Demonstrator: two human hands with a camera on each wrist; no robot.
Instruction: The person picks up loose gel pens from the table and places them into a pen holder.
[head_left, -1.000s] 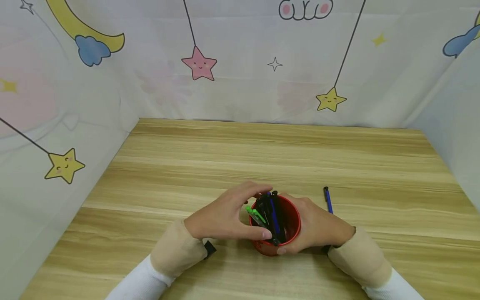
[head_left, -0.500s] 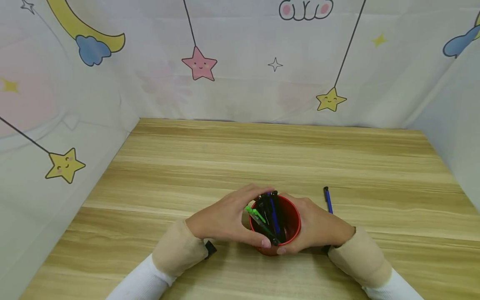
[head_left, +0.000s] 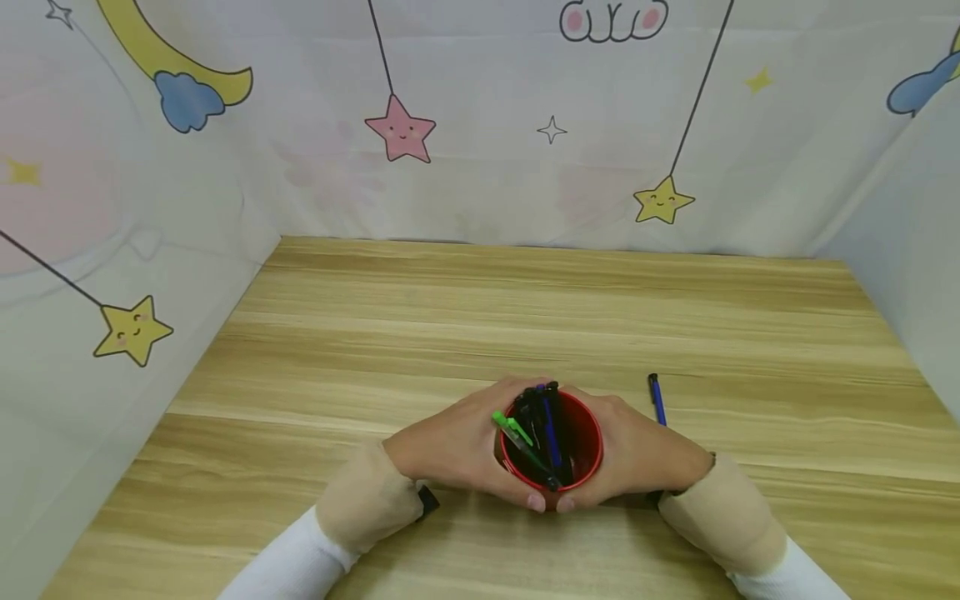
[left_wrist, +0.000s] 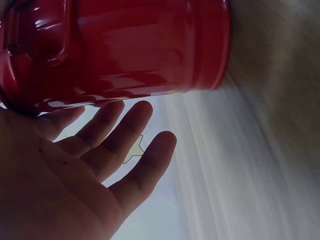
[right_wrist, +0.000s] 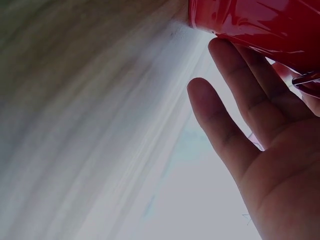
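A red pen cup point(head_left: 589, 454) stands between the two hands, with several black and blue pens point(head_left: 551, 429) and a green-topped pen point(head_left: 512, 429) in it, leaning to the left side. The left hand point(head_left: 457, 442) curves round the cup's left side, its thumb at the near side. From the right, the right hand point(head_left: 637, 446) holds the cup, and the two thumb tips almost meet in front. In the left wrist view the cup's glossy side point(left_wrist: 135, 45) lies against some of the left fingers point(left_wrist: 132, 135). The right fingers point(right_wrist: 245, 80) reach along the cup's base in the right wrist view.
On the wooden table point(head_left: 450, 317), a blue pen with a black end point(head_left: 657, 400) lies beyond the right hand, partly hidden by it. A white cloth with printed stars point(head_left: 480, 183) closes off the back and sides of the table.
The left hand has come down from above the pens and closed round the cup's left side, its thumb moving to the front. The right hand and cup have stayed in place.
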